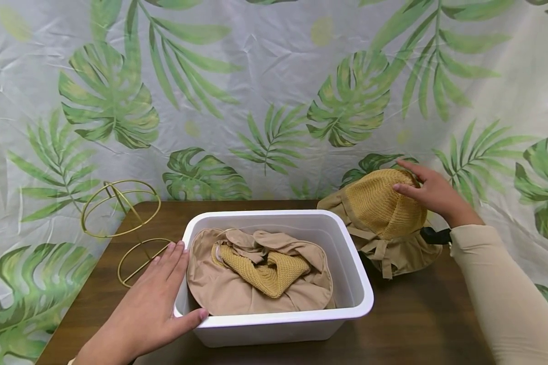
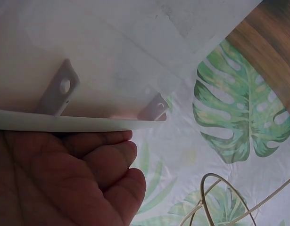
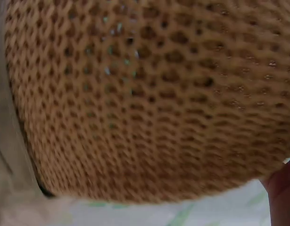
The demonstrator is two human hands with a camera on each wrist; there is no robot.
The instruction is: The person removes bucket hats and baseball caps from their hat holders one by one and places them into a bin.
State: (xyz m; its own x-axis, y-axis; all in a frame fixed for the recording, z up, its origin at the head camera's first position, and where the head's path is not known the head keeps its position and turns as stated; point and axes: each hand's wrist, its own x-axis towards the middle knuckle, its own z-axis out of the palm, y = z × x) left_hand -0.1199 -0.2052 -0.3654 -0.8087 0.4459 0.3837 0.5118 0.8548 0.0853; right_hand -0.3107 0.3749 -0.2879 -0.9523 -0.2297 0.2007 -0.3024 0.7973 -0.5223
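A sun hat [image 1: 379, 208] with a mustard knit crown and khaki cloth brim stands tilted at the back right. My right hand [image 1: 431, 195] is at the upper right of its crown, fingers spread and thumb apart, overlapping the knit in the head view. The knit [image 3: 149, 103] fills most of the right wrist view. My left hand [image 1: 152, 299] rests along the left rim of a white plastic bin [image 1: 278, 320], fingers extended and thumb over the front corner. Inside the bin lies a tan hat [image 1: 219, 289] with a mustard knit part folded inward.
A gold wire stand [image 1: 118, 233] with two rings stands left of the bin, behind my left hand. Everything sits on a dark wooden table [image 1: 406, 324]. A leaf-print cloth [image 1: 274, 101] hangs behind the table.
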